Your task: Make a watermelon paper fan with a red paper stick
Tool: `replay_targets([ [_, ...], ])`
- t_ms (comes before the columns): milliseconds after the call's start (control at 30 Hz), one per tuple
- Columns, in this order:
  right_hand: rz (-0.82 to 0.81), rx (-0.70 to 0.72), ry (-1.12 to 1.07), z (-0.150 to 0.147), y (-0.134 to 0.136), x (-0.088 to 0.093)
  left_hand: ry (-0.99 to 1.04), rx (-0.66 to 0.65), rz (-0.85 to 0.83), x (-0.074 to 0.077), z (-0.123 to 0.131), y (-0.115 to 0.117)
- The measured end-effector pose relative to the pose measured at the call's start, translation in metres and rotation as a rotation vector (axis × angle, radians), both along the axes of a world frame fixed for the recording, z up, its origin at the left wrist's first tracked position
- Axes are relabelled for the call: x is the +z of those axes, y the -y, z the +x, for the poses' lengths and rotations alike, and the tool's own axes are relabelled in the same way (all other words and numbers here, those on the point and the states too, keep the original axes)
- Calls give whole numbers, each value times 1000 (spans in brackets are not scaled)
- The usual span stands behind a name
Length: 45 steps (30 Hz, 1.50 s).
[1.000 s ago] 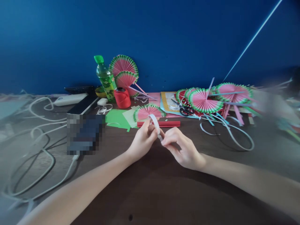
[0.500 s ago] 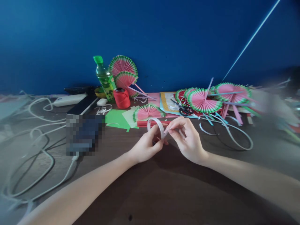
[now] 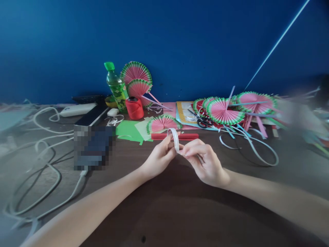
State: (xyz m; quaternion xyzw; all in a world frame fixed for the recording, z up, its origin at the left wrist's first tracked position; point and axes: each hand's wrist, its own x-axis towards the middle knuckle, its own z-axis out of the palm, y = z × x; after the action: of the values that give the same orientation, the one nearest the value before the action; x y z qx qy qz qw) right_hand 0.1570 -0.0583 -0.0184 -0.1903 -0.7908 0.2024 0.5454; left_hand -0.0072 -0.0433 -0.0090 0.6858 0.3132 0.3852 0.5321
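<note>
Near the middle of the table, my left hand is closed around the lower part of a thin white roll of tape, held on edge. My right hand pinches at the roll's near right side, its thumb and forefinger pressed together. A small pale piece shows at those fingertips, perhaps the tape's end; I cannot make it out clearly. Just behind both hands lies a flat red strip, partly covered by the roll. A pink and green pleated paper fan rests beyond it.
Green paper, a red spool and a green-capped bottle stand behind left. Black scissors lie among papers beside more watermelon-like fans. A blurred phone and white cables occupy the left side. A blue wall rises behind.
The roll has turned more edge-on in my left hand. My right hand has moved slightly down, its fingertips now lower against the roll's side. The view has shifted a little.
</note>
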Motion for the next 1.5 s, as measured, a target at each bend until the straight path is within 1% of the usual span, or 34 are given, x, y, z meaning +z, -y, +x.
replay_targets([
  [100,44,14,30,1,-1,-1,32,-21,-23,0,0,1],
  [167,34,26,25,2,0,-1,31,-26,-24,1,0,1],
  [233,-8,22,-6,2,0,0,12,-23,-14,1,0,1],
  [300,-75,-11,-48,1,0,3,-19,-8,13,1,-1,1],
  [467,-273,-79,-175,-3,-2,14,-133,66,105,-3,-1,2],
  [600,-313,-144,-191,-5,-2,21,-114,25,87,-1,1,5],
  [700,-333,-141,-182,-6,-1,24,-94,16,32,2,1,6],
  [833,-334,-74,-164,-7,3,24,-39,45,-21,2,1,4],
  [967,-323,-40,-147,-6,6,19,41,59,-108,0,0,3],
  [1067,-224,-32,-101,-4,8,13,116,60,-169,-1,1,2],
  [1167,-102,32,-33,-3,12,9,210,58,-236,-1,3,0],
  [1233,-46,67,3,-2,13,8,243,51,-259,-2,3,0],
  [1300,-18,71,19,-2,13,8,256,38,-262,-3,3,-1],
  [1400,-69,35,-19,-2,10,9,241,37,-235,-5,1,-2],
  [1500,-159,-5,-86,-1,7,11,163,68,-183,-3,-1,-1],
])
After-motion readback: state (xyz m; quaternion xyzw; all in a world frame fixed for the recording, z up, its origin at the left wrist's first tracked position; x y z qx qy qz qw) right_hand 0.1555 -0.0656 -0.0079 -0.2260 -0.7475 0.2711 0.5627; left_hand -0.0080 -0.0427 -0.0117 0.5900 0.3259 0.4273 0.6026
